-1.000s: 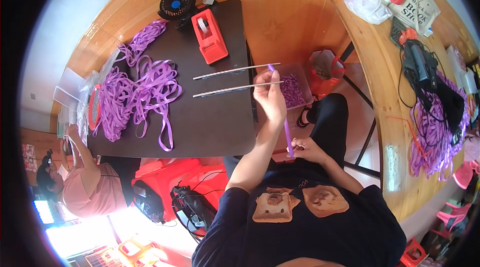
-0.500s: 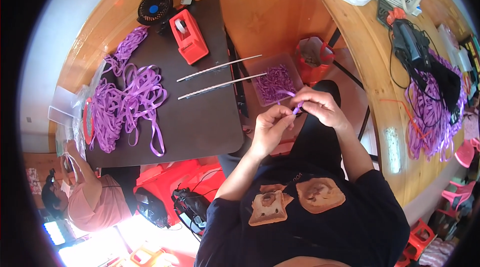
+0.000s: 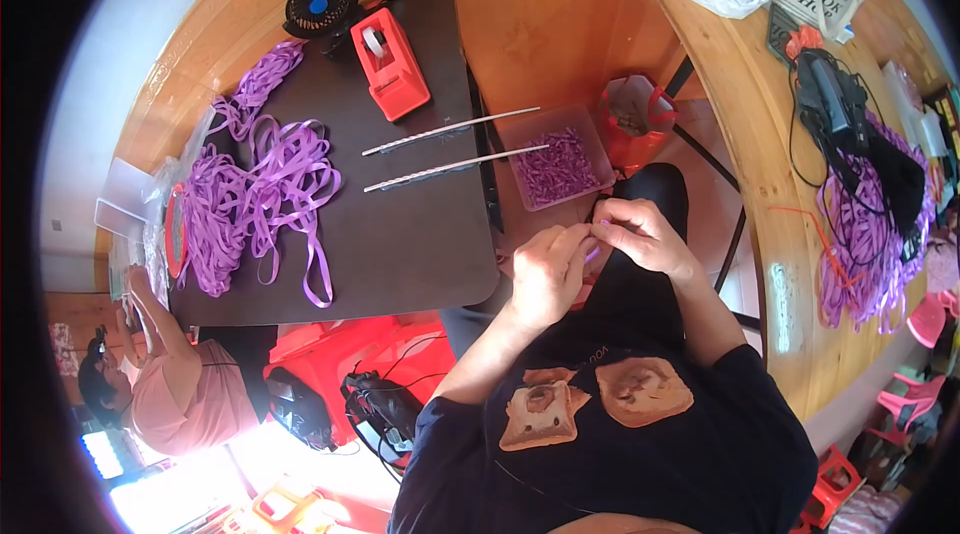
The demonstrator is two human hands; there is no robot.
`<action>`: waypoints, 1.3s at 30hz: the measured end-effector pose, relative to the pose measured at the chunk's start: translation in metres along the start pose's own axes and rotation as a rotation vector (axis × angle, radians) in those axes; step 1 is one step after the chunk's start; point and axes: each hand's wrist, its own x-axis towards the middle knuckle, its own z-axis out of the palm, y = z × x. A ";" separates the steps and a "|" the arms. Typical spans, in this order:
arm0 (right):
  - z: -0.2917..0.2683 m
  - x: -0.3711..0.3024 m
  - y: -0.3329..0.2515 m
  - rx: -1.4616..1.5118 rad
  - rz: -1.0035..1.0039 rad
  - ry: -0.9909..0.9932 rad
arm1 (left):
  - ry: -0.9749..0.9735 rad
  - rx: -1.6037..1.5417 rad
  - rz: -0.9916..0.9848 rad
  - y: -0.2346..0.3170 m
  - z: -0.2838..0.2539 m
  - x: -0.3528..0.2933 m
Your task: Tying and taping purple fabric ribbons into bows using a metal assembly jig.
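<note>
My left hand (image 3: 548,272) and my right hand (image 3: 645,236) meet over my lap with fingertips pinched together. A short length of purple ribbon (image 3: 592,254) shows between and just below the fingers; most of it is hidden by them. Just beyond the hands is a clear plastic box (image 3: 594,134), holding many small purple ribbon pieces (image 3: 556,170). On the dark table (image 3: 420,259) to the left, two thin twisted rods (image 3: 425,139) lie side by side, their tips overhanging toward the box. Loose purple ribbon (image 3: 290,179) is heaped farther left.
A red tape dispenser (image 3: 393,69) and a black fan (image 3: 320,6) stand at the table's far end. Beyond the box is a red bag (image 3: 640,124). On the right, a wooden table (image 3: 722,64) carries cables and more purple ribbon (image 3: 860,264). Another person (image 3: 200,394) works at far left.
My left hand has turned over, its back now facing up, and the hands have drawn closer together. The ribbon end that stuck out toward the box no longer shows there. The view has shifted slightly.
</note>
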 end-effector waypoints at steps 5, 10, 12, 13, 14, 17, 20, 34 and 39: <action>0.003 0.000 0.002 -0.019 0.014 -0.008 | -0.042 0.178 0.061 0.002 -0.002 -0.003; 0.009 0.001 0.005 -0.123 -0.221 0.019 | -0.028 -0.060 0.059 -0.007 0.002 -0.008; 0.006 0.000 0.007 -0.109 -0.265 0.004 | -0.143 -0.364 -0.261 -0.005 -0.001 -0.010; 0.004 0.000 0.007 -0.126 -0.300 -0.038 | -0.256 -0.665 -0.581 -0.004 -0.005 -0.011; 0.003 0.000 0.007 -0.144 -0.334 -0.080 | -0.323 -0.852 -0.716 -0.013 -0.005 -0.014; 0.007 0.003 0.004 -0.041 -0.429 -0.122 | -0.490 -1.600 -1.040 -0.034 -0.009 -0.021; 0.004 0.006 0.001 -0.059 -0.491 -0.174 | -0.558 -1.757 -1.118 -0.037 -0.008 -0.028; -0.008 0.012 0.012 -0.333 -0.428 0.039 | -0.270 -1.310 -0.935 -0.028 -0.017 -0.026; -0.011 0.027 0.016 -0.814 -0.590 0.259 | -0.175 -0.984 -0.925 -0.032 -0.002 -0.025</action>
